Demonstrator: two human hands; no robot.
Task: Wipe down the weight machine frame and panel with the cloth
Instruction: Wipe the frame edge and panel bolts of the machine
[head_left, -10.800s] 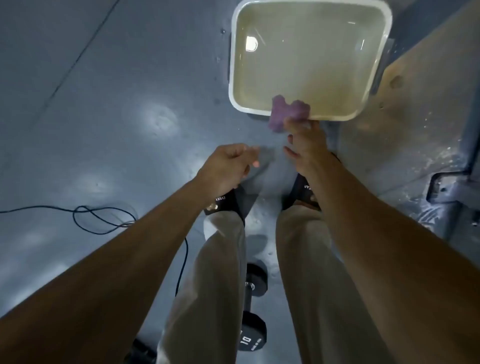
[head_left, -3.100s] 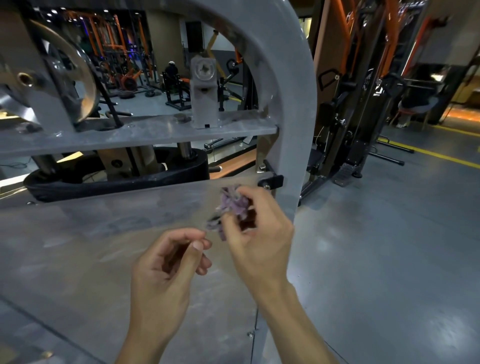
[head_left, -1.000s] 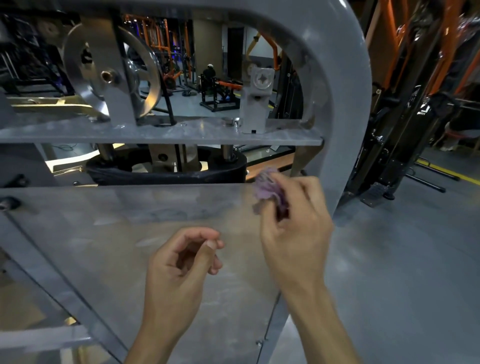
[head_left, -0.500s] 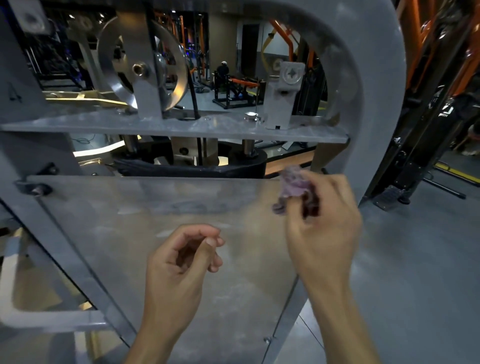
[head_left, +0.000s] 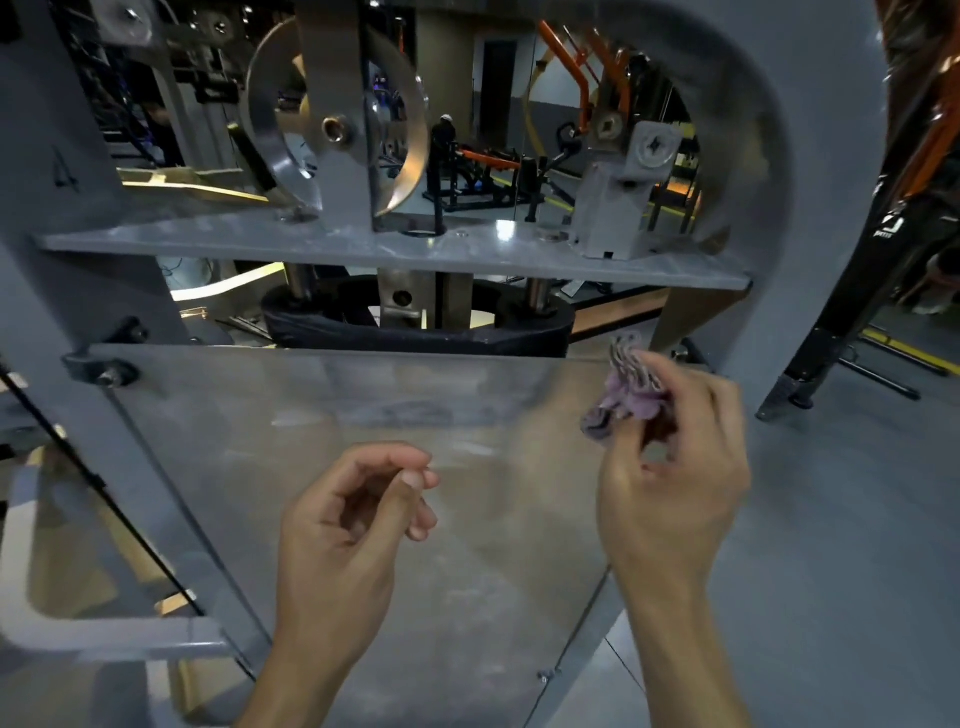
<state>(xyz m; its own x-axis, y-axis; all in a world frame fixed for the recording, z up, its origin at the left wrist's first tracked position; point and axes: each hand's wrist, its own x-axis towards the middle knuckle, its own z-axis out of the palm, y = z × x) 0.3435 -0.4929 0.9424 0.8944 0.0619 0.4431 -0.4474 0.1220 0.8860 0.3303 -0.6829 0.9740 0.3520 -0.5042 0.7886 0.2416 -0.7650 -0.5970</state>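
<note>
A grey weight machine frame (head_left: 826, 171) arches over the top and right of the view. Below it a clear, smeared panel (head_left: 322, 441) covers the machine's front. My right hand (head_left: 675, 467) holds a bunched purple cloth (head_left: 626, 389) at the panel's upper right corner, beside the frame's upright. My left hand (head_left: 353, 525) hovers in front of the panel's middle with fingers loosely curled and nothing in it.
A grey crossbar (head_left: 395, 249) with a steel pulley wheel (head_left: 332, 124) runs above the panel, and a black weight stack top (head_left: 415, 332) sits behind it. Black and orange machines (head_left: 883, 249) stand to the right on the grey floor (head_left: 857, 545).
The view has shifted so the machine sits further right and closer. My right hand with the cloth has stayed at the panel's upper right corner; my left hand keeps its pose.
</note>
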